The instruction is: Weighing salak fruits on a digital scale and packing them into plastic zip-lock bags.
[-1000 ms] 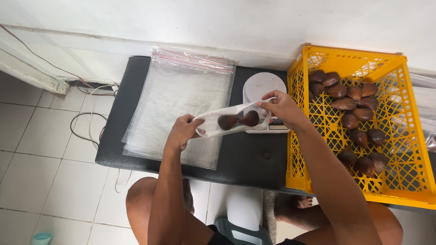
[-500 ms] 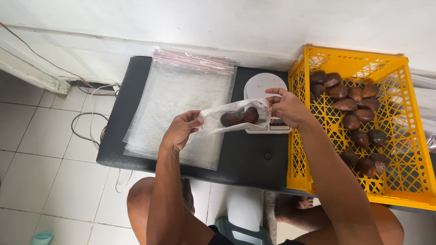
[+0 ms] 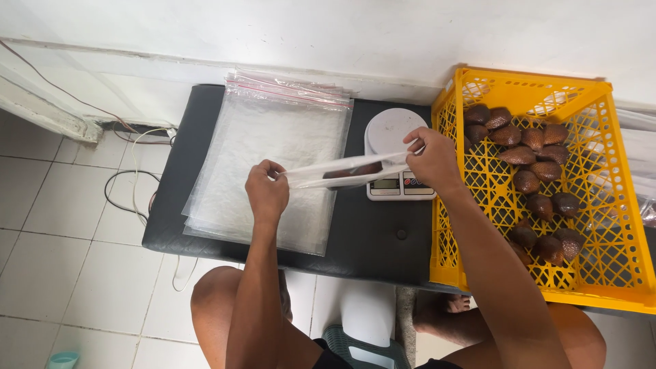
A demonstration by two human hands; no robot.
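A clear plastic bag [image 3: 345, 172] with a few brown scaly fruits inside is stretched flat between both hands, seen edge-on. My left hand [image 3: 266, 191] grips its left end above the stack of empty zip bags [image 3: 273, 154]. My right hand [image 3: 430, 158] pinches its right end just above the white kitchen scale [image 3: 393, 143]. The scale stands on a black padded bench [image 3: 362, 236].
A yellow plastic crate [image 3: 601, 205] at the right holds several brown scaly fruits [image 3: 529, 160]. White wall behind the bench, tiled floor with cables [image 3: 126, 184] at left. My knees and a foot show below the bench edge.
The bag, held open-faced earlier, has been pulled taut and flattened between the hands; my right hand moved slightly up and right over the scale.
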